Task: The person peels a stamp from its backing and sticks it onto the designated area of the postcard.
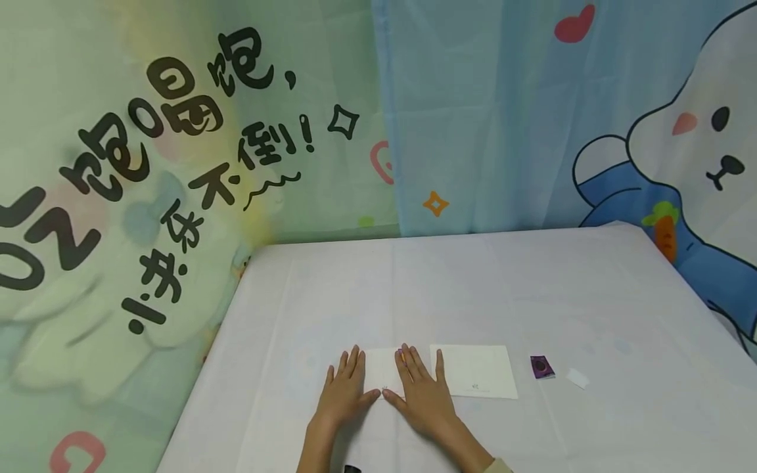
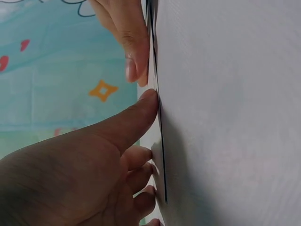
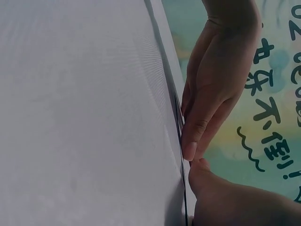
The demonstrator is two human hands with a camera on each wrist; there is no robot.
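In the head view a white card (image 1: 377, 368) lies flat on the table in front of me. My left hand (image 1: 342, 396) rests at its left edge with fingers straight and thumb pointing right. Across the card's right part lies my right hand (image 1: 422, 399), fingers spread and hiding some of it. The two thumbtips come close together at the card's near edge. A bit of purple and orange shows by the right fingertips. In the left wrist view, the left thumb (image 2: 134, 117) presses at the edge of the thin card. Beyond the right hand lies a second white card (image 1: 480, 372) with a small mark.
Right of the cards are a small purple packet (image 1: 541, 367) and a small white paper piece (image 1: 577, 378). A black object (image 1: 352, 469) peeks in at the bottom edge. The white-covered table (image 1: 473, 289) ends at printed curtains (image 1: 449, 118) behind and on the left.
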